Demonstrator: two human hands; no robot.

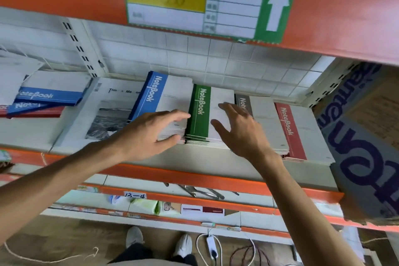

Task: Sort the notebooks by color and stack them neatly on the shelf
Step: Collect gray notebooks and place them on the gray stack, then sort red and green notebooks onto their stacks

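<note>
Four stacks of notebooks lie side by side on the white shelf (205, 164): a blue-spined stack (157, 93), a green-spined stack (199, 110), a grey-spined stack (263, 114) and a red-spined stack (291, 127). My left hand (149, 134) rests fingers apart on the near right corner of the blue stack, thumb at its front edge. My right hand (239, 127) lies spread on the white cover of the green stack, holding nothing. Loose blue and red notebooks (47, 97) sit in an untidy pile at the far left.
A large white photo-cover book (97, 114) lies left of the blue stack. A cardboard box with purple lettering (362, 140) leans at the shelf's right end. An orange beam with a label card (194, 2) hangs overhead. Lower shelves hold tongs (203, 192) and packets; cables lie on the floor.
</note>
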